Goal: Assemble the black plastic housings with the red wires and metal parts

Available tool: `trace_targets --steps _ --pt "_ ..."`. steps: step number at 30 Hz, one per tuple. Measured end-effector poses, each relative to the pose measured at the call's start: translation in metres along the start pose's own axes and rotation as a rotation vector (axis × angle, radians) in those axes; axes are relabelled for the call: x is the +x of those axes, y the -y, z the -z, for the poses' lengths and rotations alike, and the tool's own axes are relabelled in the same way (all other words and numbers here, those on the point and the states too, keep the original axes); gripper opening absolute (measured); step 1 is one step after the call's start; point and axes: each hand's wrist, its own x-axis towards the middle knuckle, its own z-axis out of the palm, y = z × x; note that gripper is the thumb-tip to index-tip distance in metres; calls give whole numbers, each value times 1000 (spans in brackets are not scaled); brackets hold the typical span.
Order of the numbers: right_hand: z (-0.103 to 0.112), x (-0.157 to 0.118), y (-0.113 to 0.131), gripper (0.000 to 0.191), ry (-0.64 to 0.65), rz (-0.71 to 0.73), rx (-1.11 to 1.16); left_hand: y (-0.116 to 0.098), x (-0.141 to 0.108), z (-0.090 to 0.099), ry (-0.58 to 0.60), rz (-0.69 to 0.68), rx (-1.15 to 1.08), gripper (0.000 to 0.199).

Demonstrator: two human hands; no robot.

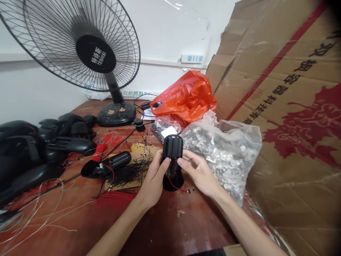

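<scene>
Between my two hands is a black plastic housing with a battery compartment [173,146] at its upper end. A thin red wire [172,180] runs down its lower part to a small connector at the right. My left hand [154,177] grips the housing's left side, thumb on the front. On the other side, my right hand [198,170] holds it with the thumb pressed near the middle and fingers partly behind. A similar black housing [106,165] with a red wire lies on the table to the left, beside a bundle of black wires [133,170].
Several black housings [53,142] are piled at the left. A fan [114,110] stands behind. A clear bag of metal parts [226,153], an orange plastic bag [186,97] and a large cardboard box [287,142] occupy the right. Red wires [115,197] and loose strands lie on the wooden table [149,231].
</scene>
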Motion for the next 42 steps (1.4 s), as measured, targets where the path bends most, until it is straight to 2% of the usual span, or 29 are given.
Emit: trace_targets --steps 10,18,26,33,38,42 --pt "-7 -3 -5 29 -85 53 -122 0 -1 1 31 -42 133 27" --pt "-9 -6 -2 29 -72 36 -89 2 -1 2 59 -16 160 27" --pt "-15 -8 -8 32 -151 65 -184 3 0 5 83 -13 251 28" --pt "-14 -6 -13 29 -133 62 -154 6 2 7 86 20 93 36" --pt "-2 0 -9 26 -104 -22 -26 8 8 14 25 214 -101 48" --pt "6 3 -6 26 -162 -47 69 -2 9 21 193 173 -177 48"
